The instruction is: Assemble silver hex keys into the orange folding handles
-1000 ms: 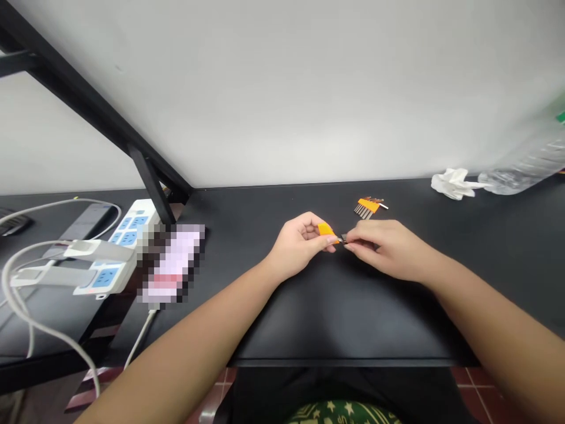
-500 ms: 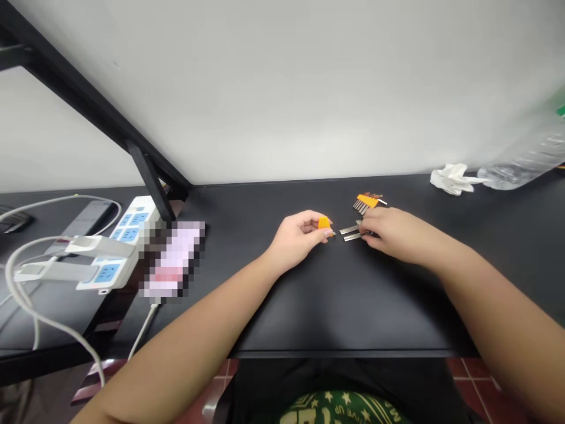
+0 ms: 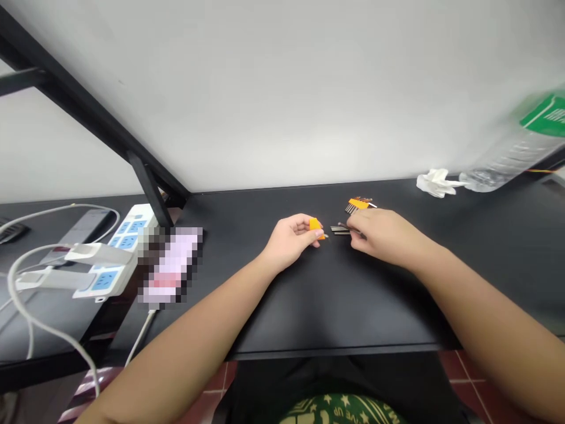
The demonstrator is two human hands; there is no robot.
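Observation:
My left hand (image 3: 289,240) pinches a small orange plastic holder (image 3: 315,225) between thumb and fingers. A short metal tip pokes out at its lower right corner. To the right, my right hand (image 3: 375,234) has its fingertips closed on a thin metal bit (image 3: 343,225), partly hidden by the fingers. Other slim metal bits (image 3: 338,231) lie on the black desk just left of those fingertips, apart from my left hand. Behind my right hand rests a second orange holder (image 3: 358,204) with several metal bits in a row.
Crumpled white tissue (image 3: 436,182) and a clear plastic bottle with a green label (image 3: 498,168) lie by the wall on the right. At left are a pixelated phone (image 3: 176,265) on a cable, a white power strip (image 3: 126,259) with plugs, and a black metal frame (image 3: 150,185).
The view has shifted slightly, so most things appear a little further left. A dark bit now shows tilted at my right fingertips. My left hand keeps its grip on the orange holder.

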